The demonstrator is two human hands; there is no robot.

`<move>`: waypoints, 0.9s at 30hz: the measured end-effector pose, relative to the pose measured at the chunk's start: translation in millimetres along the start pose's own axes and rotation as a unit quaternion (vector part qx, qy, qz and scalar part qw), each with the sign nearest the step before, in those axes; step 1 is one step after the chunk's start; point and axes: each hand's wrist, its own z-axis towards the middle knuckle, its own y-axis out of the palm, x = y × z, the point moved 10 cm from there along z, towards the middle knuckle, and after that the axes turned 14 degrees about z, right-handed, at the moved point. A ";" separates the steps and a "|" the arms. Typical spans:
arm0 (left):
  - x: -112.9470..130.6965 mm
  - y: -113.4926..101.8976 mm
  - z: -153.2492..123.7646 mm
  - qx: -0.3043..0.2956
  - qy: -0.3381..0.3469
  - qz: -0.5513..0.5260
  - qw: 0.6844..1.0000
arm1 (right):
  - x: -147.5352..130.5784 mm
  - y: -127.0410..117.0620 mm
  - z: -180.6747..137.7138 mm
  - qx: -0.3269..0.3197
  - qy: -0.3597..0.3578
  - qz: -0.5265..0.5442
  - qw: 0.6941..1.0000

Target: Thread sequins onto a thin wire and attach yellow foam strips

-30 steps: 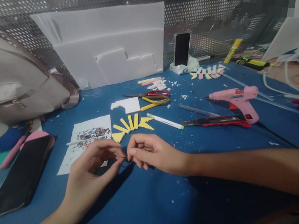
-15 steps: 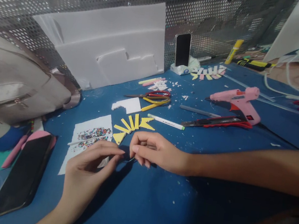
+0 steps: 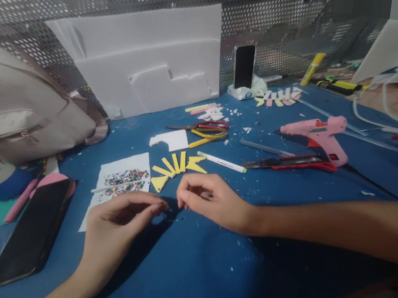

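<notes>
Between my two hands runs a thin, thread-like strand [image 3: 176,221], too fine to identify. My left hand [image 3: 126,215] pinches one end of it between thumb and fingers. My right hand [image 3: 210,199] has its fingers curled together at the other end, a small gap away. Just beyond the hands lie several yellow strips [image 3: 169,165] and cut pieces fanned out on the blue table [image 3: 204,277]. A white sheet [image 3: 92,211] with small colourful sequins [image 3: 126,182] and a white stick lies partly behind my left hand.
Scissors [image 3: 207,128], a white pen [image 3: 221,162], a red cutter knife [image 3: 290,162] and a pink glue gun [image 3: 316,132] lie beyond. A phone [image 3: 244,67] stands at the back; a dark phone [image 3: 28,236] lies left, near a pale bag [image 3: 24,106]. White foam board [image 3: 134,57] leans behind.
My right hand has shifted slightly up and to the right, widening the gap between the hands. The thin strand shows more clearly between them.
</notes>
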 end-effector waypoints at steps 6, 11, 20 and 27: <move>20.6 5.5 0.1 -0.021 0.100 -0.024 0.995 | 2.0 14.3 -0.3 -0.058 -0.008 -0.090 0.994; 20.6 9.1 0.2 -0.043 0.115 -0.021 0.992 | -1.0 19.9 -0.4 -0.087 -0.019 -0.037 0.995; 15.2 16.2 1.6 -0.064 0.099 -0.009 0.993 | 3.7 17.2 1.2 -0.072 0.005 -0.011 0.997; 21.9 17.1 -0.9 -0.072 0.122 0.006 0.990 | 5.4 15.9 1.7 -0.074 0.007 0.037 0.997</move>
